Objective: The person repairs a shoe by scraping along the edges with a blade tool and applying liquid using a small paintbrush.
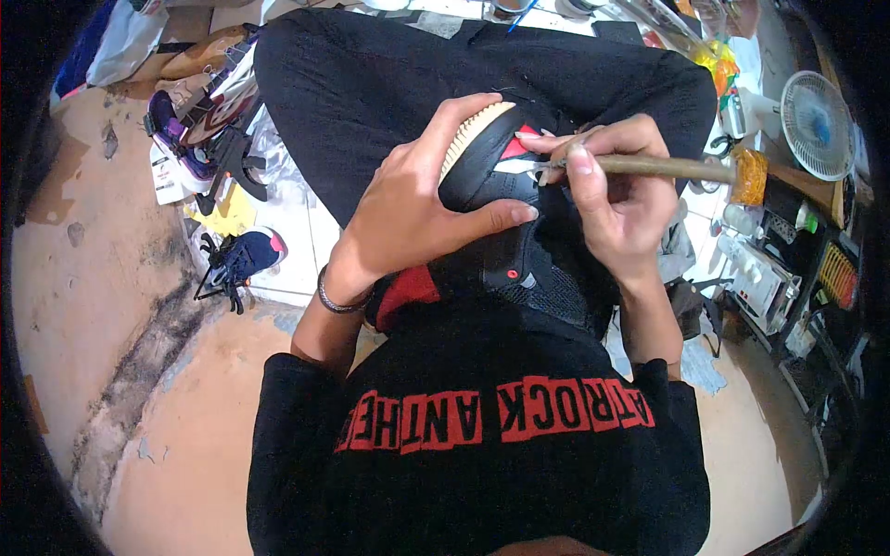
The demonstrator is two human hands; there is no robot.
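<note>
A black sneaker (464, 176) with red parts and a cream ridged sole edge lies across the lap. My left hand (403, 208) is wrapped round its front end, fingers over the sole edge and thumb on the upper. In my right hand (621, 185), a slim tool with a brown handle (663, 167) is pinched between thumb and fingers. Its tip is at a white patch (516, 167) on the upper, beside a red patch (522, 142). Whether the tip is a brush or a blade, I cannot tell. Black mesh (556, 296) lies nearer my body.
Several shoes, including a dark blue one (252, 257), are on the floor at left. At right stand a white fan (816, 127), an amber object (749, 176) by the handle's far end, and a dark rack (839, 278). Bottles and bags fill the top right.
</note>
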